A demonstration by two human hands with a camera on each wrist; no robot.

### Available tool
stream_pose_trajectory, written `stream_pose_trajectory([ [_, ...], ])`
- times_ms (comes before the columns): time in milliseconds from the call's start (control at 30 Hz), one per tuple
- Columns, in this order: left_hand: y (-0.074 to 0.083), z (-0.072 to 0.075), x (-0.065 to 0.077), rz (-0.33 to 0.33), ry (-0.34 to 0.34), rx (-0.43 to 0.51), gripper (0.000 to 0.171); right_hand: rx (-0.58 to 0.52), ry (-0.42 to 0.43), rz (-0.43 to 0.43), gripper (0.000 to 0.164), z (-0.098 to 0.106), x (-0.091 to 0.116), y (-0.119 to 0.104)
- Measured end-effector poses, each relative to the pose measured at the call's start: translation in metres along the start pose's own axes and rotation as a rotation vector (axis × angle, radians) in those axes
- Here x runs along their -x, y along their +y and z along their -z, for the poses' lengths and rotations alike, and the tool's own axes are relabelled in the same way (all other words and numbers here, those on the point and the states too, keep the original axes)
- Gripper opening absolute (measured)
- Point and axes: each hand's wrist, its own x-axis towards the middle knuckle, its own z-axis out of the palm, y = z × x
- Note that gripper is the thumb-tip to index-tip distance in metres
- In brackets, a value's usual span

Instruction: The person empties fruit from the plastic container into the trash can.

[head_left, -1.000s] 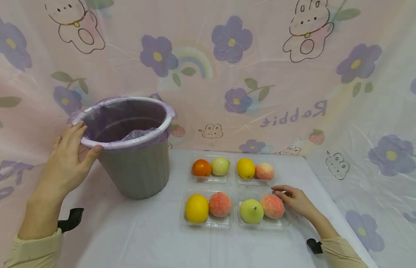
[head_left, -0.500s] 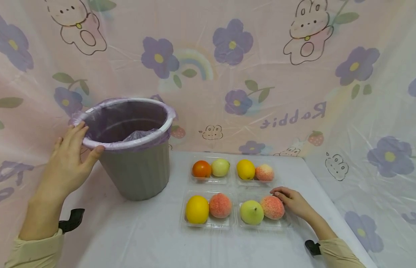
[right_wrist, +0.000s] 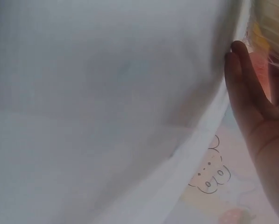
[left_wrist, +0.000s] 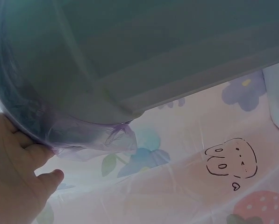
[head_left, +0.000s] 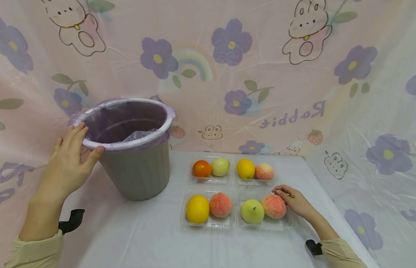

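- Head view: a printed cloth with flowers and rabbits hangs behind and beside the work area.
- Below it, a white-covered table spreads out.
- Largest thing on the table is the grey bin, standing at the person's left, its mouth facing up and a thin purple liner folded over the pale rim.
- Four clear plastic trays sit in two rows to its right: front left tray, front right tray, back left tray and back right tray, each bearing two fruits.
- The person's left hand lies against the bin's rim, fingers extended and thumb spread apart.
- The right hand is at the front right tray, fingers loosely extended, gripping nothing visible; whether it touches the tray is unclear.
- Just beside its fingers lies the reddish speckled fruit, next to the green fruit in that tray.
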Motion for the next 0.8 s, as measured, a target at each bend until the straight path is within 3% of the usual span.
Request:
stream_pose_trajectory([
  [367, 0.001, 0.001, 0.002, 0.001, -0.002, -0.005, 0.075, -0.089, -0.007, -0.094, 0.038, 0.002, 0.006, -0.010],
  [800, 0.001, 0.000, 0.002, -0.010, 0.014, -0.008, 0.075, -0.109, 0.012, -0.079, 0.038, 0.006, 0.018, -0.012],
])
